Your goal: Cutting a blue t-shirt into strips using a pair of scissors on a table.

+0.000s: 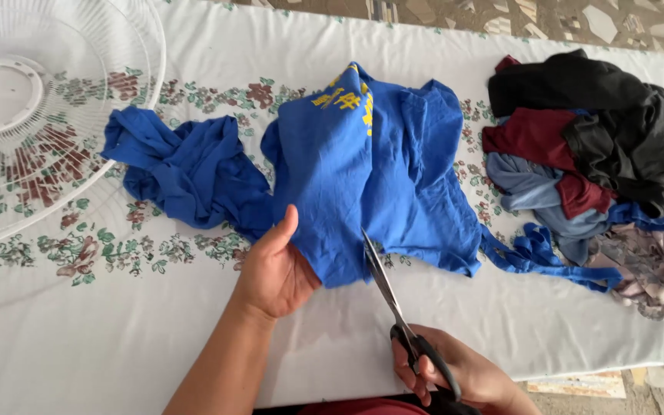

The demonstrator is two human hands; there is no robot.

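Pinching the near-left edge of a bright blue cotton garment with yellow print [370, 169], the person's left hand [274, 269] has its grip clamped on the cloth, thumb on top and pointing far. The garment lies spread in the middle of the desk [117, 338], which is covered by a white cloth with a floral band. The right hand [455, 373], at the near edge of the desk, has its grip closed round the black handles of long steel scissors [390, 296]; the blades point far and slightly left, their tips meeting the garment's near hem just right of the left hand.

A twisted length of the same blue fabric [186, 165] trails off to the left, touching the garment. Far left, a white wire fan guard [48, 100] overhangs the desk's edge. At the right sits a heap of black, maroon, grey-blue and patterned clothes [593, 146], with a blue strip [547, 257] reaching from it to the garment's right corner.

Bare cloth lies open along the near left, between the forearm and the fan guard, and between the scissors and the heap.
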